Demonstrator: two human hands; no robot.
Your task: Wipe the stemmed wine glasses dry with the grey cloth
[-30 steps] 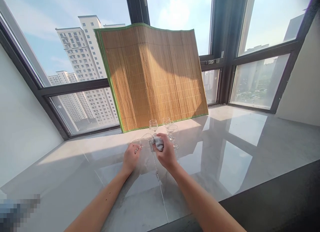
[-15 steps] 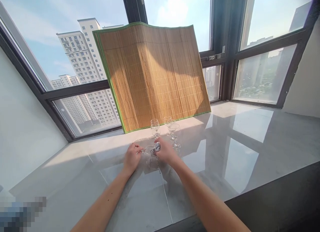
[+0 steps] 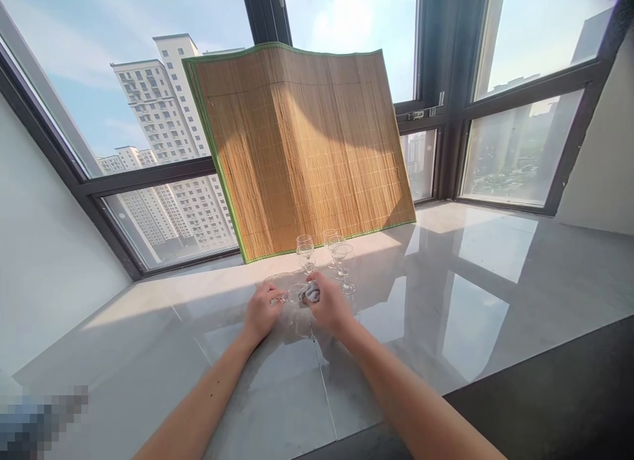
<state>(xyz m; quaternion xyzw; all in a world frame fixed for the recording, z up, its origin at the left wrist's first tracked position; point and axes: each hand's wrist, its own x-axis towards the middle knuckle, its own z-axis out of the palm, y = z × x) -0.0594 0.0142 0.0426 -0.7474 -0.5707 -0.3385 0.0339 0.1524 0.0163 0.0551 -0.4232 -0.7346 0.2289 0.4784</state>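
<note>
Two bare forearms come up from the bottom edge of the frame and meet just below the centre, over a pale, glossy stone bench (image 3: pixel 460 295). Down in the lower right corner a dark strip borders the bench; in the lower left corner sits a blurred, pixelated patch.

Left hand (image 3: pixel 261 309) now: fingers curled in, pinching the stem end of a clear wine glass (image 3: pixel 294 295) that lies tipped on its side between the two hands, low over the bench. Right hand (image 3: pixel 331 305): closed tight round a bunched grey cloth (image 3: pixel 312 292), and that cloth is pressed right against the bowl of the glass. Whether the cloth goes inside the bowl, I cannot tell; the glass is too clear and too small here.

Just beyond the hands, three more stemmed glasses stand upright on the bench in a close cluster: one on the left (image 3: pixel 304 251), one behind (image 3: pixel 329 241), one nearest the right hand (image 3: pixel 343 267). Sun strikes the bench around them.

Further back, a bamboo mat (image 3: pixel 302 143) with a green edge stands bent down its middle, propped against the dark window frame (image 3: pixel 148 177). Beyond the panes, white tower blocks (image 3: pixel 163 97) fill the upper left of the frame, with blue sky and cloud across the top.
</note>
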